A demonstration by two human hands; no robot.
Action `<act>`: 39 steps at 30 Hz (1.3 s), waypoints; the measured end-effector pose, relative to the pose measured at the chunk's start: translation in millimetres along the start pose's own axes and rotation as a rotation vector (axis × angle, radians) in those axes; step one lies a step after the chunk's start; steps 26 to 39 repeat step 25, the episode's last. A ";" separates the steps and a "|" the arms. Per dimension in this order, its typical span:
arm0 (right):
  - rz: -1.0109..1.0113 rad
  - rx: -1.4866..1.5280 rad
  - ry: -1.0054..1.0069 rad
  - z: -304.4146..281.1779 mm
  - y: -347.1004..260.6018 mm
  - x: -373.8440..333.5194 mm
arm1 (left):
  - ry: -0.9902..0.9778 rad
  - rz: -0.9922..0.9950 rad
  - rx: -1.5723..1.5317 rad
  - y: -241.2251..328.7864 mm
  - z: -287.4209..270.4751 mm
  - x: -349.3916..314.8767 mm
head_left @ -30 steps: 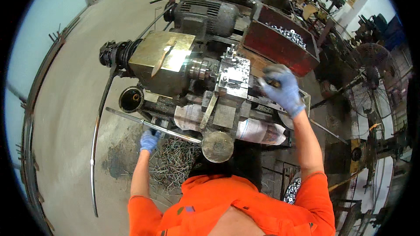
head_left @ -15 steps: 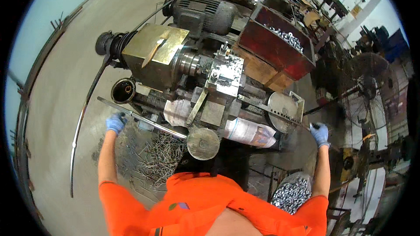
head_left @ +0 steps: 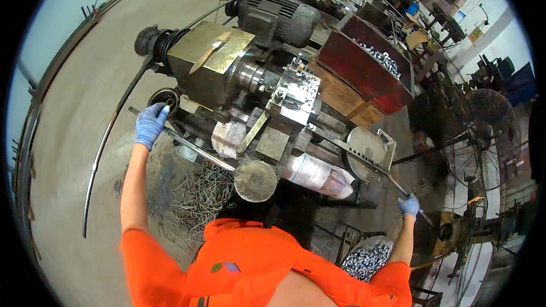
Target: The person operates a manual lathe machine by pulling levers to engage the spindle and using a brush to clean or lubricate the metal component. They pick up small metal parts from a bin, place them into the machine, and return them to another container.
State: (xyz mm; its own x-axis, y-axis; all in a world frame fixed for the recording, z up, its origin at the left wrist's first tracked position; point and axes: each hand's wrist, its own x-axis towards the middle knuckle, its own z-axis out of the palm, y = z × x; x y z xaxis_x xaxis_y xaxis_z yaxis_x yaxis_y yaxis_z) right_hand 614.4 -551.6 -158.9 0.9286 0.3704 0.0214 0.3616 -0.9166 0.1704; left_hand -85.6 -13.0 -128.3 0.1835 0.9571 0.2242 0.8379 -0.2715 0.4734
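A small lathe [head_left: 213, 88] with a brass-coloured top cover stands in front of me. My left hand [head_left: 151, 127], in a blue knit glove, is raised at the near left of the lathe, its fingers stretched toward a dark round cup [head_left: 157, 95]. It covers part of a long steel rod [head_left: 199, 152]; whether it touches the rod I cannot tell. At the right, my gloved right hand [head_left: 408, 206] is closed around the outer end of a long lever bar [head_left: 359, 157] with a row of holes. The metal tool block [head_left: 296, 94] sits beside the chuck [head_left: 250, 75].
Behind the lathe stands a red bin [head_left: 358, 68] of shiny metal parts, near a motor [head_left: 278, 17]. A bag of similar parts [head_left: 364, 258] is by my right arm. Metal scraps [head_left: 199, 204] cover the floor at lower left. A floor fan [head_left: 483, 131] stands at right.
My left hand has risen from below the rod to over it, nearer the cup. My right hand has moved down and slightly left along with the lever's outer end. The view has shifted slightly.
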 end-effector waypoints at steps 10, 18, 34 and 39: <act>0.245 0.126 -0.010 31.6 86.9 -187.3 | -0.009 -0.083 0.157 -6.7 43.6 18.2; 0.439 0.049 -0.163 60.9 136.7 -217.9 | -0.015 -0.090 0.167 0.4 39.3 20.2; 0.450 0.024 -0.130 54.6 123.0 -222.6 | -0.060 -0.120 0.148 -2.3 37.1 23.2; 0.450 0.024 -0.130 54.6 123.0 -222.6 | -0.060 -0.120 0.148 -2.3 37.1 23.2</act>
